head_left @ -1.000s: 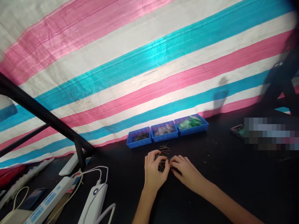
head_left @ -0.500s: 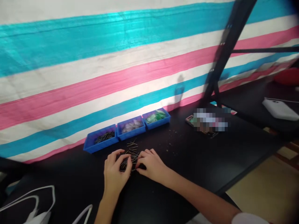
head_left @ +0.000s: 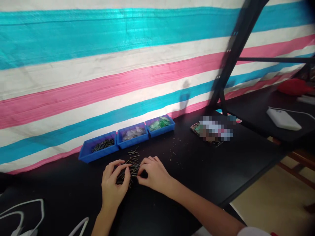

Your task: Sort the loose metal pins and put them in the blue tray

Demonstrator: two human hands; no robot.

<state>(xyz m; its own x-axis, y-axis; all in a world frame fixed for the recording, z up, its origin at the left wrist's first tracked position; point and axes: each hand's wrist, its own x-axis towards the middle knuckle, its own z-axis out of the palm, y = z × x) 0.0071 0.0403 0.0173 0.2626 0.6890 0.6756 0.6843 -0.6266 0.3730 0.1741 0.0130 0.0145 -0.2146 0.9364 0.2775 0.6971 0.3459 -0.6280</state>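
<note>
A loose pile of thin dark metal rods (head_left: 134,167), like small drill bits or long screws, lies on the black table between my two hands. My left hand (head_left: 114,183) curves over the pile's left side, its fingers bent and the thumb apart from them, with rods beneath the fingertips. On the right side my right hand (head_left: 155,173) pinches thumb and forefinger together low at the pile's edge, on what looks like the end of one rod. Behind the pile, a blue bin (head_left: 85,154) holds many similar rods. Their exact kind is too small to make out.
Beside that bin stand a middle blue bin (head_left: 134,142) with clear plastic bags and a right one (head_left: 162,130) with green bags. A blurred-out phone-like object (head_left: 195,127) lies farther right. White cables (head_left: 41,209) lie front left; a white power bank (head_left: 283,118) rests on the neighbouring table.
The whole view has shifted, so bins and hands appear farther left. Both hands stay at the pile; the gap between their fingertips has widened slightly.
</note>
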